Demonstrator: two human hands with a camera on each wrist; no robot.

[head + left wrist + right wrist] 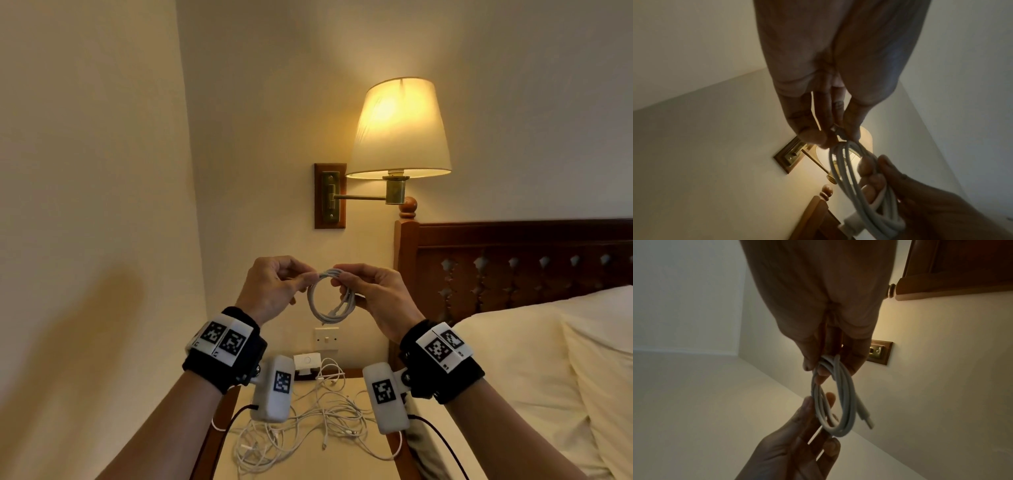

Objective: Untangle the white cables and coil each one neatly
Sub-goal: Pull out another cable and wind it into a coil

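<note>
Both hands hold one coiled white cable (320,317) up in front of the wall, above the bedside table (359,469). My left hand (310,277) pinches the top left of the coil between thumb and fingertips. My right hand (344,284) grips the loops on the right side. In the left wrist view the left hand (830,136) pinches near a connector, and the coil (875,216) runs down into the right hand (871,175). From the right wrist, the right hand (824,368) holds the coil (851,402) and a free connector end (867,420) hangs out. A tangle of white cables (308,425) lies on the table.
A white charger plug (307,362) sits at the back of the table below a wall switch (327,338). A lit wall lamp (397,130) hangs above. A wooden headboard (513,267) and a bed with a pillow (513,359) fill the right side.
</note>
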